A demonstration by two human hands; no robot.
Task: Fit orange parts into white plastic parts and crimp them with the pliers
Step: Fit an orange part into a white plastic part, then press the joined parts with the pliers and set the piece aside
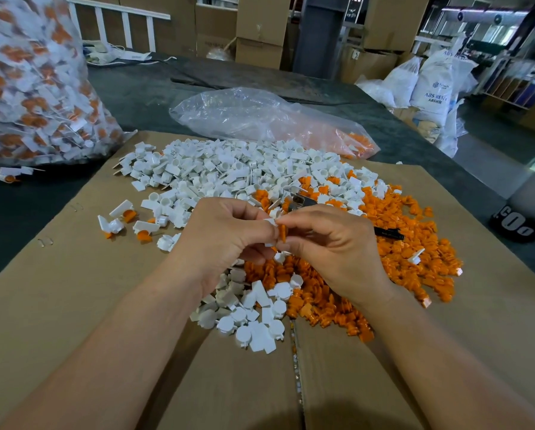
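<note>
The left hand [225, 234] pinches a white plastic part [270, 221] between thumb and curled fingers. The right hand [337, 243] pinches an orange part [282, 232], held against the white plastic part above the piles. The pliers [300, 200] lie behind the right hand, partly hidden by it. The pile of white parts [229, 172] and the pile of orange parts [409, 243] rest on a cardboard sheet [73, 290]. A clear bag [260, 116] lies beyond the piles. A few assembled pieces [120, 218] lie left of the left hand.
</note>
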